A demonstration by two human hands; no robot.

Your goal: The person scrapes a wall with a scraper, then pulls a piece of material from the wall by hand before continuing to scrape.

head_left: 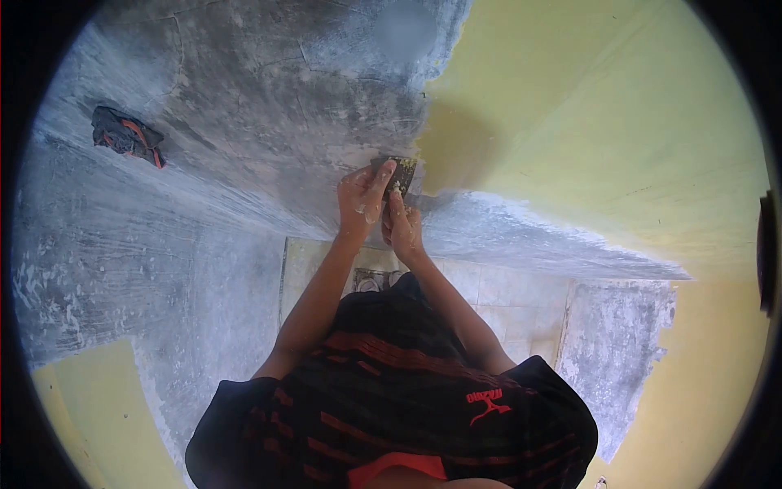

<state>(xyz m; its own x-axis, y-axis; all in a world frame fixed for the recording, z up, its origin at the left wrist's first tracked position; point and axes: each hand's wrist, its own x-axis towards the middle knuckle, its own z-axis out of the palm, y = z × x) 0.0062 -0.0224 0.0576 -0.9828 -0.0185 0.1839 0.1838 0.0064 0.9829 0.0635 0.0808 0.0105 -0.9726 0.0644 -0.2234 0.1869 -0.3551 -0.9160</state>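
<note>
My left hand and my right hand are together in front of me, both closed on a dark, flat scraper-like piece. Its exact kind is hard to tell. Yellow crumbs cling to it, and pale residue marks my fingers. The piece is against the wall, at the border between the bare grey surface and the yellow paint. My left thumb lies along its face, while my right fingers grip its lower end.
A crumpled dark cloth-like bundle with orange strips is at the upper left on the grey surface. Below my arms are pale floor tiles and my feet. A dark object stands at the far right edge.
</note>
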